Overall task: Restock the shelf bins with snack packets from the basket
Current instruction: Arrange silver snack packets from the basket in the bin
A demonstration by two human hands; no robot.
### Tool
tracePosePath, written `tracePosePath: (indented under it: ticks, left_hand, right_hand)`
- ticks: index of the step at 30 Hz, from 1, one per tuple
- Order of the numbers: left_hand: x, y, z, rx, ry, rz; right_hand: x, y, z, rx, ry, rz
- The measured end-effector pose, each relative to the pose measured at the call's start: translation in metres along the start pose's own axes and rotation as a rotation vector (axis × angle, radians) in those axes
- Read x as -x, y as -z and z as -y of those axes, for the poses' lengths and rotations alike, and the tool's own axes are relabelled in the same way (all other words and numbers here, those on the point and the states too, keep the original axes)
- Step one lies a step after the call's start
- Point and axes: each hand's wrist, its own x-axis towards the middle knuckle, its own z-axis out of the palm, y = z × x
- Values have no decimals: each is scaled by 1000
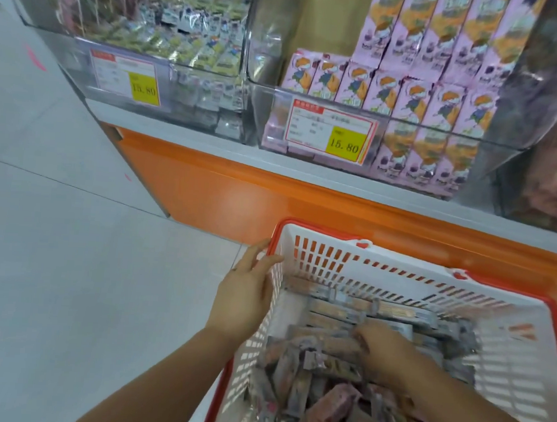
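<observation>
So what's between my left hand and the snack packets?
Only the basket's white slotted side wall, in the head view: left hand outside it, snack packets inside.

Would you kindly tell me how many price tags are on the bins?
2. Left tag on the front of the left bin; right tag on the front of the middle bin. More may be hidden beyond the frame's right edge.

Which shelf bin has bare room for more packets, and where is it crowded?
The right bin has a bare gap at its back left, between its clear left wall and the tall pink packets, behind the short front row. The left bin is heaped to its rim.
</observation>
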Motion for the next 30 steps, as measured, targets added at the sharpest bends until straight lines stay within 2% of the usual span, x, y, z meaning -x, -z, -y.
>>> tracePosePath:
  ticks: [9, 15, 17, 20, 22, 25, 28, 30]
  left_hand:
    - [6, 21, -14, -187, -89, 63]
    - [27, 79, -37, 64, 4, -55]
    - [39, 101, -48, 232, 105, -112]
    - [57, 131, -65, 535, 336, -92]
    - [68, 144, -76, 729, 417, -44]
    - [76, 157, -84, 829, 410, -97]
    - [72, 171, -86, 898, 382, -228]
    - [63, 181, -82, 959, 345, -328]
  right_hand:
    - [70, 104, 41, -559, 13, -9]
    - [118, 117, 83, -1201, 160, 64]
    - [132, 117, 102, -1314, 215, 76]
    - [143, 118, 130, -1395, 300, 71]
    - [149, 119, 152, -1384, 359, 26]
    - [155, 125, 185, -1283, 406, -155]
    - [161, 141, 213, -1117, 458, -373]
    - [169, 159, 227, -956, 562, -438]
